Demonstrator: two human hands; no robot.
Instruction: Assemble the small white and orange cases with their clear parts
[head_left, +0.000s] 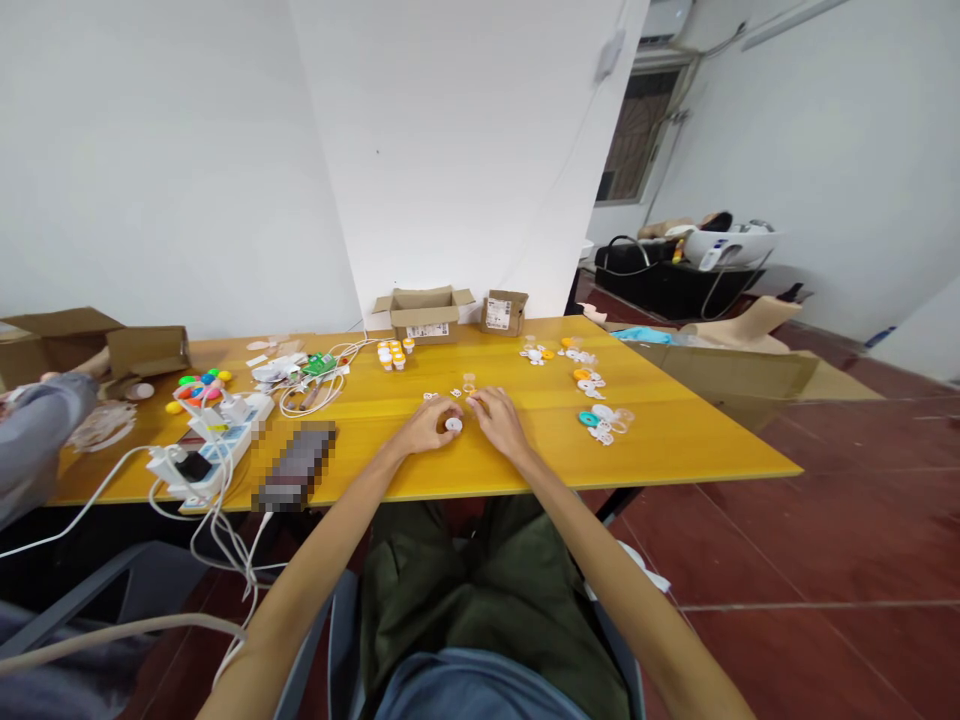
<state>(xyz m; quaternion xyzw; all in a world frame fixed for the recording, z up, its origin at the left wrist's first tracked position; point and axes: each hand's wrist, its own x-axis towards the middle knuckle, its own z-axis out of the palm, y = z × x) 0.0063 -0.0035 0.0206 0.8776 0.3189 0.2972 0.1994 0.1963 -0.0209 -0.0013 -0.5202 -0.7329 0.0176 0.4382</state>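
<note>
Near the front of the yellow table, my left hand [429, 428] is curled round a small white round plastic piece [454, 425], its flat face turned up. To its right, my right hand [496, 415] has thumb and fingertips pinched together; whatever sits between them is too small to make out. Just beyond my hands lie a clear plastic ring-like part [469, 380] and small white cut-out pieces [430, 396]. The two hands are close but apart.
Groups of white, orange and teal parts [589, 419] lie on the right. Behind are orange-capped white containers [391, 354], an open carton [424, 315] and a smaller box [504, 313]. Leftward are a phone [296, 467], a power strip [225, 450], cables and another person's sleeve [45, 430].
</note>
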